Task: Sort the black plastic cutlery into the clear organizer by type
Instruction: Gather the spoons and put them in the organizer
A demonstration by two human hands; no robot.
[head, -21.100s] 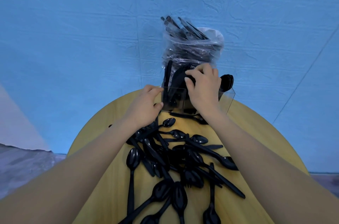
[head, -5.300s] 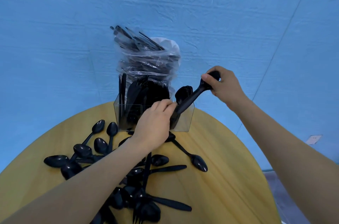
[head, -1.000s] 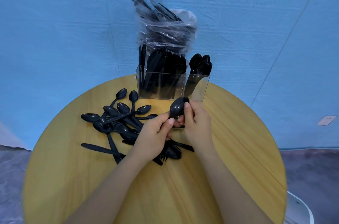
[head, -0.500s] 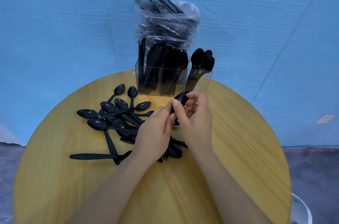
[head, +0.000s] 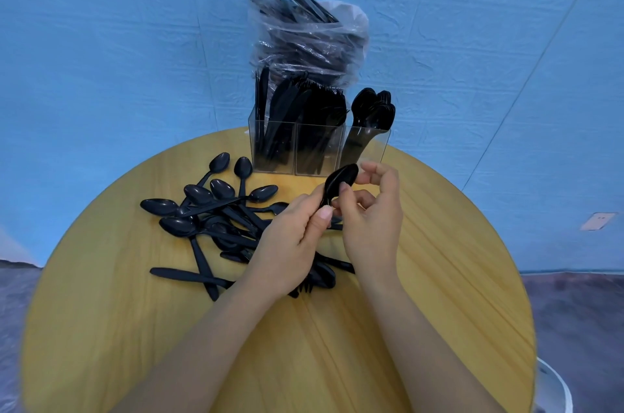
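Blue wall (head: 101,41) fills the back, and a round yellow table (head: 135,328) sits in front of it.

On the left side of the table lies a pile of loose spoons (head: 202,210), all black, with a few other pieces mixed in near the hands. They still need sorting.

Next comes the left hand (head: 287,250). Its fingers are curled, and thumb and fingers pinch the handle of a black spoon (head: 339,183). The bowl of the spoon sticks up above the fingers.

Behind the hands, at the far edge of the table, stands the clear organizer (head: 317,152). It shows three parts at the front. The left and middle parts hold dark knives and forks, but which is which is hard to tell. The right part holds spoons, standing up with their bowls on top. A plastic bag (head: 304,41) of more cutlery stands behind it.

Then comes the right hand (head: 371,223). It is partly curled and its fingertips touch the bowl of the same spoon, pinching it lightly.

To do this step well, I think the right hand should take a firm hold, turn the handle down, and slide the spoon into the right part beside the other spoons, without bumping the organizer.
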